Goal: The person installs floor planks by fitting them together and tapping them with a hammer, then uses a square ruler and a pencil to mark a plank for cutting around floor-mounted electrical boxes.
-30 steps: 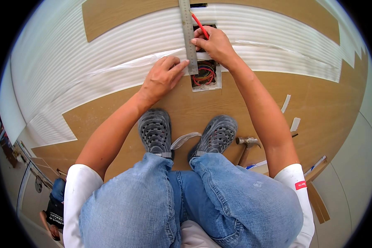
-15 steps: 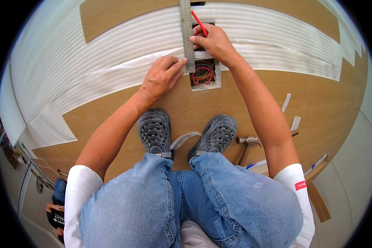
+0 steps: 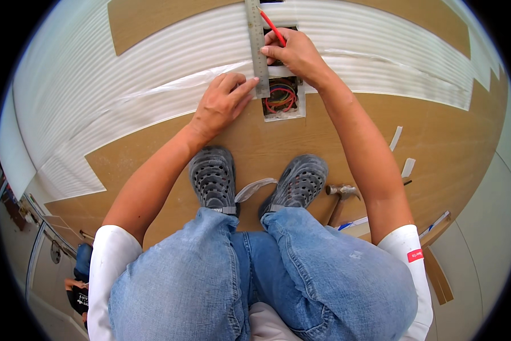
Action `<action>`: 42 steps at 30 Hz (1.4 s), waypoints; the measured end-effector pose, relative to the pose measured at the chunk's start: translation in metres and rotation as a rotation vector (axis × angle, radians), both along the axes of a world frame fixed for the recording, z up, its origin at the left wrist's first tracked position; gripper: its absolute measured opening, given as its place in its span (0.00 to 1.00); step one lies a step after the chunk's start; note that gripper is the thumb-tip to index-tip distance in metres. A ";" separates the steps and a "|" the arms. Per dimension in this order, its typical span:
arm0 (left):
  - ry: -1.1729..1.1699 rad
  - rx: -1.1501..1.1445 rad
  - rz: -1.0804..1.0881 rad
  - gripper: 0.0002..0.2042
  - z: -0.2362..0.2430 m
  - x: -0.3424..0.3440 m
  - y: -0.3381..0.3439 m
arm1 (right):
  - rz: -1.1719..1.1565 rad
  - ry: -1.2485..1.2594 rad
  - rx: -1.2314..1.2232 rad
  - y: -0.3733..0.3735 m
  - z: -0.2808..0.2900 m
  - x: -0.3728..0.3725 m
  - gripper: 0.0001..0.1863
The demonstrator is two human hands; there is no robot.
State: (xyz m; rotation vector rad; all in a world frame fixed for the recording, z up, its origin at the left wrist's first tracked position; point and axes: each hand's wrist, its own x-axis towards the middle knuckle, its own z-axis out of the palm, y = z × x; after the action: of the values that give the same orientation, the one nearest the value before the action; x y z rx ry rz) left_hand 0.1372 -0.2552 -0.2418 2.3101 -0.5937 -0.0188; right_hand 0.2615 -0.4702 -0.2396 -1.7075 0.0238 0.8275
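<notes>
A steel ruler lies lengthwise beside cutouts in white ribbed underlay. My left hand is open, its fingertips resting at the ruler's near end. My right hand grips a red pencil, its thumb against the ruler's right edge and the pencil's tip near the ruler's upper part. Below my right hand, the nearer cutout holds coiled red and other coloured wires. A wood-coloured plank lies beyond, across the top.
My shoes stand on wood-coloured flooring. A hammer, white strips and a pale curled scrap lie nearby. Loose planks rest on grey tiles at the right. Another person is at the lower left.
My right hand with the pencil has edged upward along the ruler, and my left hand is slightly higher in view. The person at the lower left has shifted.
</notes>
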 end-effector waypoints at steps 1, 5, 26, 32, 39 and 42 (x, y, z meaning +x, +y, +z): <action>0.001 -0.001 -0.001 0.26 -0.001 0.000 0.000 | -0.001 0.001 -0.001 0.000 -0.001 0.000 0.09; -0.004 0.002 0.008 0.26 -0.001 -0.001 0.000 | 0.000 -0.007 -0.001 0.002 -0.002 0.000 0.10; -0.041 0.032 -0.012 0.26 -0.003 0.001 -0.005 | -0.005 -0.010 -0.003 -0.001 -0.004 0.000 0.11; -0.049 0.023 0.003 0.31 -0.004 -0.003 0.001 | -0.025 -0.018 0.047 -0.029 0.023 0.022 0.11; -0.077 0.058 -0.025 0.31 -0.008 -0.003 0.001 | 0.032 -0.065 -0.140 -0.080 0.041 0.034 0.09; -0.044 0.060 -0.029 0.29 -0.008 -0.004 0.000 | 0.067 -0.111 -0.209 -0.090 0.027 0.031 0.08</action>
State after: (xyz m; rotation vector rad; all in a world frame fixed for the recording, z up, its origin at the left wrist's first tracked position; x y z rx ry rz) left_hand 0.1336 -0.2550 -0.2500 2.3651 -0.6571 -0.0001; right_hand 0.2922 -0.5599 -0.2128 -1.9580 -0.0237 0.8004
